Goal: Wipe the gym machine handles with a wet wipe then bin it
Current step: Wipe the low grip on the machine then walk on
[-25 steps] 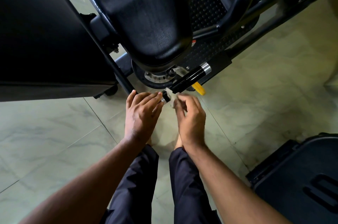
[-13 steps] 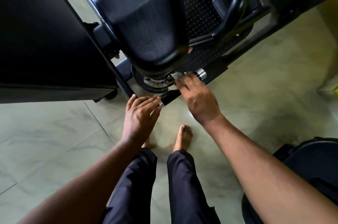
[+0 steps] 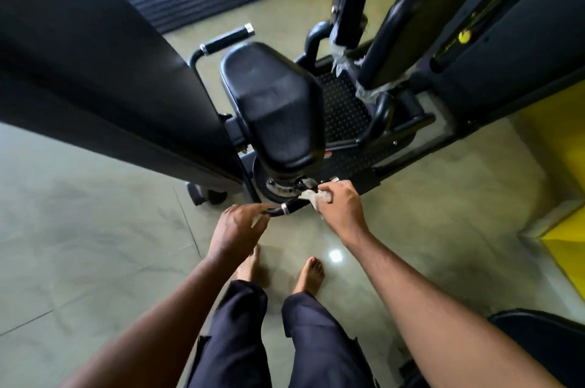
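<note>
A black handle with chrome end rings (image 3: pixel 292 206) sticks out below the machine's black seat pad (image 3: pixel 273 106). My right hand (image 3: pixel 340 205) is wrapped round the handle's far part with a white wet wipe (image 3: pixel 311 196) bunched under its fingers. My left hand (image 3: pixel 237 224) grips the handle's near curved end, and a bit of white shows under its fingers. A second black handle (image 3: pixel 228 39) stands free beyond the seat, at its far left.
A tall black machine panel (image 3: pixel 95 71) fills the left. The back pad and dark frame (image 3: pixel 421 17) rise at the right over a studded footplate (image 3: pixel 343 106). Yellow surfaces (image 3: pixel 563 197) lie far right. My bare feet (image 3: pixel 310 273) stand on pale tiles.
The view has pulled back and up, showing more of the machine. My right hand stays on the handle with the wipe now showing; my left hand has closed round the near end.
</note>
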